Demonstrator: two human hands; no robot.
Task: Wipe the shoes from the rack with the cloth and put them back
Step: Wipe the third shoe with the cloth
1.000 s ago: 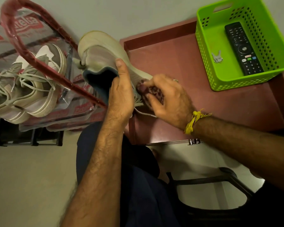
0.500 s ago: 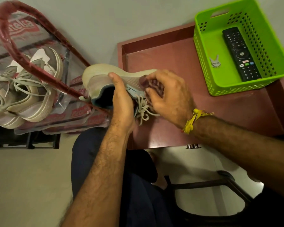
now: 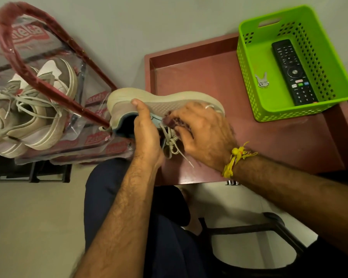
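Tipped from heel-up to lying sideways over the last second, the shoe (image 3: pixel 165 103) now sits mid-frame above the reddish table (image 3: pixel 269 141), sole turned away. The left hand (image 3: pixel 147 133) clasps its heel collar; the right hand (image 3: pixel 201 133) bunches the maroon cloth (image 3: pixel 172 122) against the upper. Dangling laces (loose, knotted) could snag the cloth or fingers and jerk the shoe free. It looks pale beige, textured midsole, bluish lining; others wait on the rack (image 3: pixel 54 87) at left.

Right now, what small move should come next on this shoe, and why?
Probably slide the cloth toward the toe. The left hand grips the shoe at the collar, on its side, and the right hand presses the cloth mid-shoe by the laces, so the toe looks unwiped.
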